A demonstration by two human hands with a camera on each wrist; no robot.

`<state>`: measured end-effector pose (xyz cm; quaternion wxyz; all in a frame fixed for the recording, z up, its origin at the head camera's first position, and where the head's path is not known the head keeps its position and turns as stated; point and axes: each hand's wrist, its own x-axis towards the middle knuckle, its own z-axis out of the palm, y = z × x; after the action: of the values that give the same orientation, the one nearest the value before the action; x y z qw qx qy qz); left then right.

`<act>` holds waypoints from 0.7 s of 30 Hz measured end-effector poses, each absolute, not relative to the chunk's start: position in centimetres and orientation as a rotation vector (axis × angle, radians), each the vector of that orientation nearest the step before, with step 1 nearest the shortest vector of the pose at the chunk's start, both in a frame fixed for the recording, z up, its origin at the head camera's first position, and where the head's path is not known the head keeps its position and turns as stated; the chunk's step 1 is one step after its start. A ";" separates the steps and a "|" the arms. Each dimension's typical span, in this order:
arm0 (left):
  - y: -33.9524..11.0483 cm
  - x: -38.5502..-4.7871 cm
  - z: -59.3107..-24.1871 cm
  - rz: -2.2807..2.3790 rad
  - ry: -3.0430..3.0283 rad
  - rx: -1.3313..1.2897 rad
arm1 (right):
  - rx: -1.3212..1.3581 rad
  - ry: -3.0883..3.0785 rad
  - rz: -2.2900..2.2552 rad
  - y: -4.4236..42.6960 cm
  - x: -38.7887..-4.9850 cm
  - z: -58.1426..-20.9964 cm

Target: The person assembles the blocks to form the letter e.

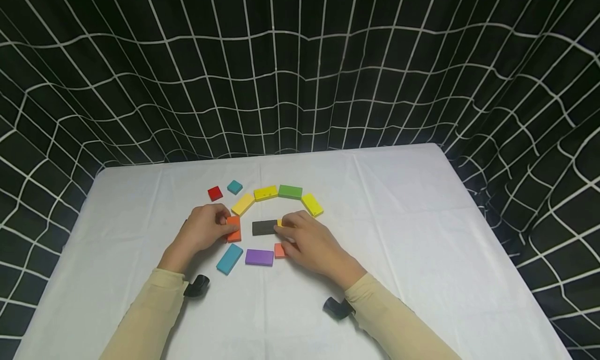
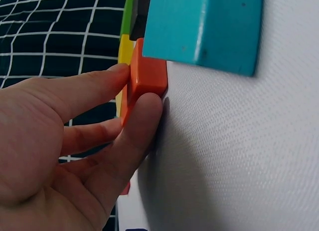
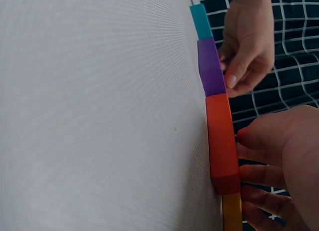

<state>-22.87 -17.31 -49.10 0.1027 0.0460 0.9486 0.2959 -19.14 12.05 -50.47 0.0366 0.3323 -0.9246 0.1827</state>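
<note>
In the head view the left hand [image 1: 202, 227] pinches an orange block [image 1: 233, 234] lying on the table; the left wrist view shows thumb and fingers against this orange block [image 2: 150, 74]. My right hand [image 1: 311, 247] reaches over a yellow piece [image 1: 279, 223], mostly hidden, at the right end of a black block [image 1: 264, 227]. Its fingertips touch down there, and its thumb lies by a red-orange block [image 1: 279, 251]. From the right wrist, the spread fingers of that hand [image 3: 284, 166] appear behind the red-orange block [image 3: 222, 141]; their exact contact is hidden.
Around the black block lie a pale yellow block [image 1: 243, 204], yellow block [image 1: 265, 193], green block [image 1: 290, 192], bright yellow block [image 1: 312, 205], purple block [image 1: 259, 257] and blue block [image 1: 229, 259]. A small red piece [image 1: 215, 194] and teal piece [image 1: 235, 187] lie behind.
</note>
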 end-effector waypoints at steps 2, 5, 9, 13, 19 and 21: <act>-17.3 -22.9 -49.1 0.871 2.799 0.128 | 1.021 -2.840 0.562 12.0 -19.2 -50.5; -17.3 -22.9 -49.1 0.865 2.800 0.119 | 1.026 -2.836 0.568 12.0 -19.2 -50.6; -17.2 -22.8 -49.2 0.864 2.798 0.113 | 1.026 -2.840 0.573 12.0 -19.1 -50.6; -17.2 -22.7 -49.1 0.869 2.791 0.108 | 1.017 -2.853 0.565 12.0 -19.1 -50.5; -17.6 -22.9 -48.9 0.883 2.782 0.128 | 1.010 -2.864 0.563 12.0 -19.1 -50.5; -17.7 -23.0 -48.7 0.874 2.777 0.167 | 1.003 -2.874 0.560 12.0 -19.1 -50.6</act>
<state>-22.97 -17.65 -48.73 0.1125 0.0568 0.9462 0.2980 -19.11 12.03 -50.55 0.0230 0.3240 -0.9283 0.1809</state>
